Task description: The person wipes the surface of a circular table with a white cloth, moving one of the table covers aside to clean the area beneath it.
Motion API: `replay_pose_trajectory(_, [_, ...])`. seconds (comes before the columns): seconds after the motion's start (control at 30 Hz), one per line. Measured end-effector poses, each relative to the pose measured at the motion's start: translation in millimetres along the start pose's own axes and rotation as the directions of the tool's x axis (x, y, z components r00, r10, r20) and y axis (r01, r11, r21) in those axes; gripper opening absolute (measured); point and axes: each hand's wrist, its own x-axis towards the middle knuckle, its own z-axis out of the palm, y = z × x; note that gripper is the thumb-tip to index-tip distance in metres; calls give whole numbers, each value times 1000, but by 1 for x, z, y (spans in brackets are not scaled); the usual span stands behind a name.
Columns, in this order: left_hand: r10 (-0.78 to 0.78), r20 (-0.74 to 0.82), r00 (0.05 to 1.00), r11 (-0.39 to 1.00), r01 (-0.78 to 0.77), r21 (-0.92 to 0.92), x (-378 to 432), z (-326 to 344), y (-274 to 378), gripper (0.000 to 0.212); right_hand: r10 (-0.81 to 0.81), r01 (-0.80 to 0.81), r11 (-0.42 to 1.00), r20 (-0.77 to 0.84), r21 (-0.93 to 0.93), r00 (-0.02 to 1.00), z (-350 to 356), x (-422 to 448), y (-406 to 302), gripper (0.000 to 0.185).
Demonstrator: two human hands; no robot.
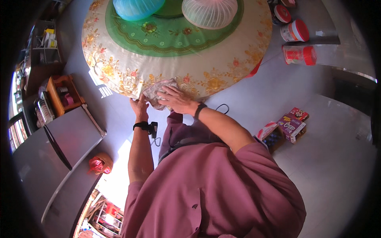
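Note:
A round table before me wears a cream tablecloth (166, 65) with gold and red embroidered flowers. At its near edge my right hand (178, 100) presses a crumpled, patterned cloth (153, 91) with spread fingers; part of the cloth hangs past the rim. Just left of it, my left hand (139, 107) takes the tablecloth's edge between thumb and fingers, the thumb close beside the cloth. Farther in, a green embroidered centre (160, 44) carries a blue mesh food cover (138, 9) and a whitish one (209, 13).
Red-lidded plastic jars (299, 55) line the right side. Cardboard boxes (291, 126) sit to the lower right. A wooden cabinet (56, 95) and a grey refrigerator (68, 134) are on the left, near a basket with red plastic (101, 163). Sunlight falls through a doorway.

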Motion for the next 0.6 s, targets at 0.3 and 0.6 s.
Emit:
replay_pose_trajectory(0.3, [-16,-38,999,996,19,89,-13,3,17,52,207,-184,958,83,-220,975,-126,-168,113,64])
replay_pose_trajectory(0.6, [670,334,663,287,-647,707,-58,52,22,81,721,-680,679,-425,277,547,-165,-179,145,36])
